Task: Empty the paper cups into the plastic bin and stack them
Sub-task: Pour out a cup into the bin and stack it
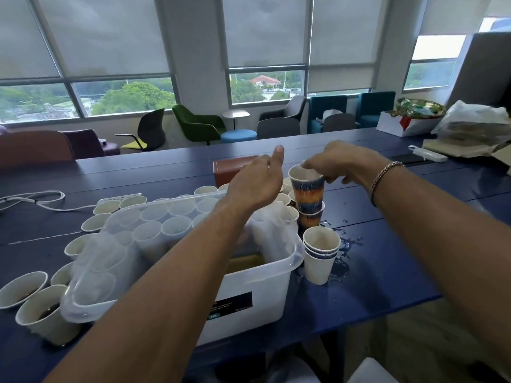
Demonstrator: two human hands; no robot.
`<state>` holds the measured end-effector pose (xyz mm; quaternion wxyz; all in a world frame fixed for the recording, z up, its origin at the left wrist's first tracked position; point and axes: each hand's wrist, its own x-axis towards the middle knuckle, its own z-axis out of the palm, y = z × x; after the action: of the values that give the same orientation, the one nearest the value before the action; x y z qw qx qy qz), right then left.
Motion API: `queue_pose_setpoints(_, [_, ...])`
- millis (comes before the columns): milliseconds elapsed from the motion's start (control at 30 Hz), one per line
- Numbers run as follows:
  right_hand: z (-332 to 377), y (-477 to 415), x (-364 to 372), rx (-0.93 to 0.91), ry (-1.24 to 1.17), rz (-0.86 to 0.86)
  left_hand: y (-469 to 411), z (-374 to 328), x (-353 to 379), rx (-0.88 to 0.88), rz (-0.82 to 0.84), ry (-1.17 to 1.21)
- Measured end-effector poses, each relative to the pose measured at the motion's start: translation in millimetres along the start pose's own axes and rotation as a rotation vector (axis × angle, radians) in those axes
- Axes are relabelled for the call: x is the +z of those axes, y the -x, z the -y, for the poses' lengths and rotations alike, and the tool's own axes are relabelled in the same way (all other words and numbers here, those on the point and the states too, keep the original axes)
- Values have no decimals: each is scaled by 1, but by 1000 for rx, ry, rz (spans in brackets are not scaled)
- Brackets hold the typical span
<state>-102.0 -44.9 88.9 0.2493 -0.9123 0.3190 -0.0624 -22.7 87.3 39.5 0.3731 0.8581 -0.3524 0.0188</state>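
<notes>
Now, right hand (336,164): fingers curled, pinching the far rim of a patterned cup (308,186); bracelet (385,175) on the wrist.
Left hand (255,183): spread and holding nothing, thumb up, just left of that cup, above the bin's far edge.
Patterned cup: topmost on a patterned stack (311,217), standing just beyond the bin's right corner.
White stack (320,255): upright, just right of the bin, in spilled liquid (345,244).
Plastic bin (257,288): on the blue table (387,244), brown liquid inside.
Lid (91,286): translucent, tilted over the bin's left side.
Filled cups (41,313): crowded left of and behind the bin.
Brown box (235,170): behind the left hand.
</notes>
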Motion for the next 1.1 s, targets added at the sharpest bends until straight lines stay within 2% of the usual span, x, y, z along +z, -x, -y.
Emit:
queue_pose_setpoints(233, [49, 24, -23, -110, -36, -127, -2, -10, -36, -23, -96, -6])
queue_pose_setpoints(500, [85, 42, 19, -215, -167, -77, 15, 25, -72, -203, -29, 111])
queue_pose_setpoints(567, [89, 41, 36, -247, -193, -40, 25, 36, -78, -202, -43, 51])
queue_pose_setpoints(667, [92, 43, 59, -299, -394, 111, 36, 55, -89, -223, -87, -28])
queue_pose_setpoints(867, [89, 36, 107, -406, -509, 341, 48, 78, -111, -287, -97, 43])
queue_pose_setpoints(1033, [87, 30, 129, -406, -682, 323, 49, 89, -110, -267, -100, 164])
queue_pose_setpoints(1100, [85, 28, 133, -389, -695, 288, 47, 98, -108, -244, -140, 124])
